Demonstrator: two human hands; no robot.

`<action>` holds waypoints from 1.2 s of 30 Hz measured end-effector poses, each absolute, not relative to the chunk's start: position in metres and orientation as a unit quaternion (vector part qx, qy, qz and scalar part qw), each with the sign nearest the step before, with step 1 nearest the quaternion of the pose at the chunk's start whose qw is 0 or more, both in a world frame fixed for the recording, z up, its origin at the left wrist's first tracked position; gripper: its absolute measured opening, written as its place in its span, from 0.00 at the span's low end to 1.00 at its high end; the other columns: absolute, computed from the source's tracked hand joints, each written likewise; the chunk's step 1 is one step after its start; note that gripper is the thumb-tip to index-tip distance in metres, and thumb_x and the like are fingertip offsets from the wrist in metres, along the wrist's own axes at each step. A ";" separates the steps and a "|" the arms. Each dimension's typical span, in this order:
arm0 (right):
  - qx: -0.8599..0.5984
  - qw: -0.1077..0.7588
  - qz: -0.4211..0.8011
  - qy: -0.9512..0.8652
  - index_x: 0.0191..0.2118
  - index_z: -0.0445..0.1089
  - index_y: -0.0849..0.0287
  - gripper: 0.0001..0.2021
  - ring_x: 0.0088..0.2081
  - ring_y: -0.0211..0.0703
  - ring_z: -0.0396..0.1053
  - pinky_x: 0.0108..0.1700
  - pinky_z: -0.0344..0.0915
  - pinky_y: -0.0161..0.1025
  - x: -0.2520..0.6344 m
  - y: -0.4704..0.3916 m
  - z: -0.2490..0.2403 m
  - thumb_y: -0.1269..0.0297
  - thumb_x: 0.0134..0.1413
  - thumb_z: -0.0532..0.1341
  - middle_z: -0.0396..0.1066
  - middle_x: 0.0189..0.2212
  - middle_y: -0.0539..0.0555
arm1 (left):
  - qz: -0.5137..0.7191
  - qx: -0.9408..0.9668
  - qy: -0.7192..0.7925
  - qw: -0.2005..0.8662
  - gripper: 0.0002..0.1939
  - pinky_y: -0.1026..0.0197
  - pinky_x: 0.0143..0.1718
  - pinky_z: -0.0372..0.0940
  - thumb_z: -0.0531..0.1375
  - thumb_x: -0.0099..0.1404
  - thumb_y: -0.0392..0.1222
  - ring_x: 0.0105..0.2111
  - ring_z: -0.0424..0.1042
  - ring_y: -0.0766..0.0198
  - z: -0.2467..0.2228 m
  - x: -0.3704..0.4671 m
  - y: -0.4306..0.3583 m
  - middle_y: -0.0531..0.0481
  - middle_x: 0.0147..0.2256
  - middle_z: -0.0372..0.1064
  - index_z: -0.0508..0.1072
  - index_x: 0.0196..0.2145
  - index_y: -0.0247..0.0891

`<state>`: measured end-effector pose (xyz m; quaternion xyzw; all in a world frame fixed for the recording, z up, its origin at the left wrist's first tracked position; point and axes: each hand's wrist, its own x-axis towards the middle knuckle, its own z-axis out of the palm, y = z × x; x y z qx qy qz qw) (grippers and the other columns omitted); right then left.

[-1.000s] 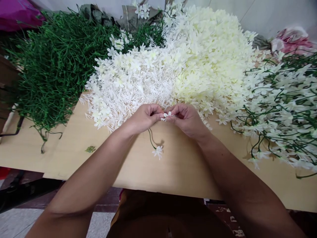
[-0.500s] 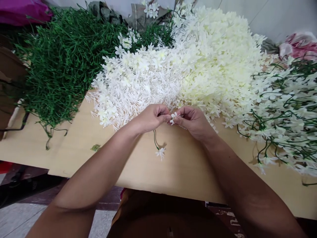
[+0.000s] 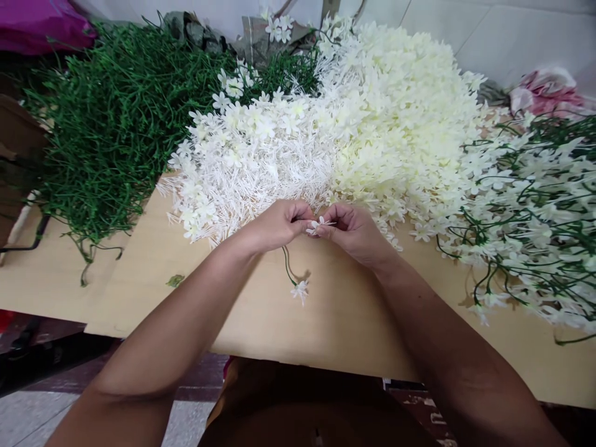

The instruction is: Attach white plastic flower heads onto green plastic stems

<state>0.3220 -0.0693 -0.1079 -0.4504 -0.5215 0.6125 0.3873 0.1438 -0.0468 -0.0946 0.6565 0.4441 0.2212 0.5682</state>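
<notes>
My left hand and my right hand meet over the board, just in front of the white pile. Between their fingertips is a small white flower, pinched by my right hand. My left hand is closed on a green stem, which hangs below it and ends in another white flower. The upper part of the stem is hidden by the fingers.
Green stems are heaped at the left, white and yellowish flowers at the centre back. Flowers on green stems lie at the right. A brown board covers the table; a pink-and-white cloth sits at the back right.
The flower between my fingertips has tilted and now shows more from its side. The whole view has shifted slightly, and both hands still meet at the same spot.
</notes>
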 end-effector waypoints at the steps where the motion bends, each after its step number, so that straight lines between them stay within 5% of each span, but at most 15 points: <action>1: -0.444 0.394 0.621 -0.511 0.25 0.67 0.58 0.24 0.28 0.37 0.72 0.35 0.70 0.38 0.323 -0.069 -0.108 0.47 0.31 0.76 0.71 0.23 0.48 | 0.221 0.658 0.434 0.575 0.07 0.66 0.25 0.50 0.60 0.59 0.40 0.22 0.55 0.72 -0.095 0.142 -0.046 0.57 0.21 0.60 0.70 0.26 0.35; 7: -0.411 0.422 0.665 -0.459 0.27 0.69 0.57 0.22 0.27 0.35 0.72 0.38 0.74 0.39 0.329 -0.066 -0.111 0.51 0.32 0.77 0.72 0.23 0.46 | 0.199 0.681 0.413 0.572 0.14 0.65 0.24 0.49 0.60 0.62 0.50 0.21 0.52 0.71 -0.087 0.139 -0.046 0.58 0.18 0.53 0.72 0.26 0.36; 23: -0.421 0.357 0.644 -0.530 0.23 0.67 0.58 0.22 0.27 0.37 0.72 0.32 0.67 0.35 0.328 -0.063 -0.109 0.50 0.31 0.76 0.73 0.21 0.48 | 0.228 0.647 0.398 0.610 0.09 0.66 0.31 0.58 0.58 0.62 0.35 0.25 0.62 0.71 -0.094 0.147 -0.050 0.55 0.23 0.64 0.70 0.23 0.35; 36: -0.466 0.395 0.595 -0.522 0.23 0.65 0.57 0.21 0.27 0.38 0.72 0.33 0.68 0.38 0.315 -0.072 -0.110 0.50 0.36 0.74 0.73 0.22 0.48 | 0.199 0.642 0.374 0.640 0.12 0.65 0.32 0.58 0.61 0.59 0.47 0.26 0.62 0.70 -0.096 0.140 -0.045 0.55 0.24 0.65 0.70 0.25 0.35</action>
